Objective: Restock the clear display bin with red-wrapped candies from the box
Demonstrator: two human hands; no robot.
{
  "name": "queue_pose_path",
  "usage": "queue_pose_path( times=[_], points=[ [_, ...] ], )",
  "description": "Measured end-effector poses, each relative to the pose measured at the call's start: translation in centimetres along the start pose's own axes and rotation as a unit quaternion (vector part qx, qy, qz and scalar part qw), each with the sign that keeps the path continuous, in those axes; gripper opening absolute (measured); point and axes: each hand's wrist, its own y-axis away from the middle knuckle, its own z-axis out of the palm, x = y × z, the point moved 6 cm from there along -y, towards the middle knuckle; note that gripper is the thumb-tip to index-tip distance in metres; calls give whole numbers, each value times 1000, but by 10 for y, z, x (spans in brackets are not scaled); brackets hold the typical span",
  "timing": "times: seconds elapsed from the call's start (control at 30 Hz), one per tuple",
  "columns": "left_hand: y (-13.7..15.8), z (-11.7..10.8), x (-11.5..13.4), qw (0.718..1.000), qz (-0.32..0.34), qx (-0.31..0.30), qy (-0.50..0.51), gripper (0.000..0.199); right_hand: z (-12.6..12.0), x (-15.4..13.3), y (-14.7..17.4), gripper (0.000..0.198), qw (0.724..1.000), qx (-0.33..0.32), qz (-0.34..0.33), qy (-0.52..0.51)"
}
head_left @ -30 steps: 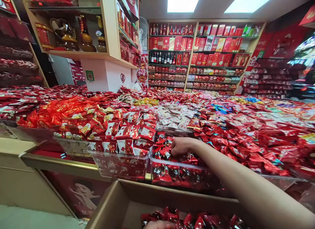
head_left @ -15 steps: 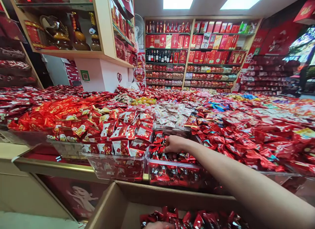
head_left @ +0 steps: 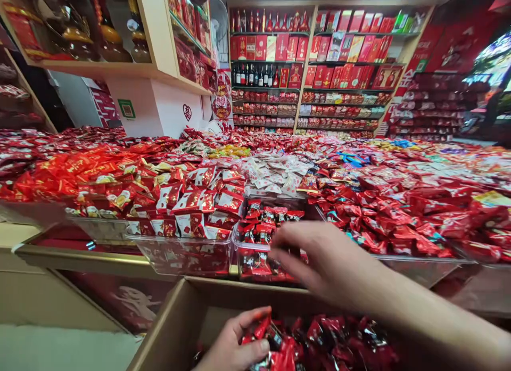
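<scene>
My left hand (head_left: 241, 343) is inside a cardboard box (head_left: 235, 294), fingers and thumb curled round several red wrapped candies (head_left: 275, 344). More of the same dark-and-red packets lie in the box beside it. Above the box's far wall, my right hand (head_left: 311, 254) is slightly blurred, with its thumb and fingers apart and nothing visible between them. It hangs in front of a clear plastic bin (head_left: 243, 245) partly filled with similar red-and-black candies (head_left: 263, 214). The hand and forearm hide that bin's right part.
Neighbouring bins hold red-and-white packets (head_left: 191, 200), white packets (head_left: 275, 171) and red packets (head_left: 383, 216). A gold-edged counter (head_left: 88, 259) runs at left. Overhanging shelves (head_left: 104, 70) stand at upper left, and a tall shelf unit (head_left: 271, 49) lines the back.
My right hand has come out of the bin, back toward me and over the box. The left hand has risen further into view with candies in its grasp. The camera view has tilted down.
</scene>
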Motion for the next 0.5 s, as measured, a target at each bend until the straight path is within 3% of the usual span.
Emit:
queue_pose_path(
  times=[0.07, 0.13, 0.27, 0.33, 0.5],
  points=[
    [4, 8, 8, 998, -25, 2, 55, 45, 33, 0, 40, 22, 991, -89, 47, -89],
    [7, 15, 12, 996, -53, -2, 73, 42, 65, 15, 70, 17, 978, -112, 119, -131],
    [8, 20, 9, 997, -65, -12, 38, 41, 116, 40, 88, 39, 932, -167, 166, -276],
    [7, 20, 7, 999, -50, -10, 8, 42, 126, 46, 85, 31, 912, -184, 174, -322],
    [6, 15, 1, 998, -59, 14, -31, 37, 136, 53, 78, 23, 893, -179, 203, -359]
  ],
)
